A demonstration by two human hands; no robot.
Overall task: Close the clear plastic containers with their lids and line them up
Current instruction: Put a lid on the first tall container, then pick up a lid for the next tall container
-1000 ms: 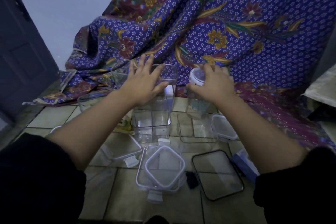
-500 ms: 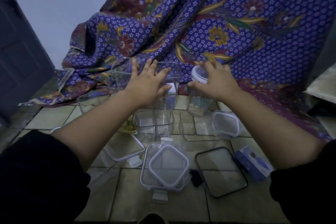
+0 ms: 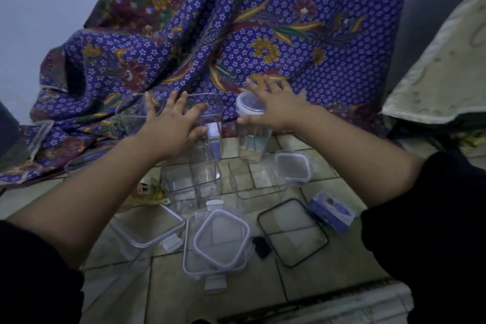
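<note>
A tall clear rectangular container (image 3: 192, 179) with its lid on stands on the tiled floor at the cloth's edge. My left hand (image 3: 173, 123) lies over its top, fingers spread across the lid and thumb on the near side. To its right stands a tall clear jar (image 3: 252, 142) with a round white lid (image 3: 248, 104). My right hand (image 3: 276, 110) covers that lid from the right, with the thumb against the jar's side. Nearer me lie a small lidded container (image 3: 293, 168), a low open container (image 3: 252, 184), two stacked clear lids (image 3: 218, 241), another clear lid (image 3: 150, 226) and a black-rimmed lid (image 3: 293, 231).
A purple patterned cloth (image 3: 263, 34) drapes behind the containers. More clear containers (image 3: 131, 116) stand at the left by the cloth. A small blue box (image 3: 331, 212) and a small black object (image 3: 261, 246) lie on the right. A pale mat edge (image 3: 368, 302) is near me.
Both hands stay on their containers, which have shifted slightly back toward the cloth. My right hand's fingers have spread wider over the round lid.
</note>
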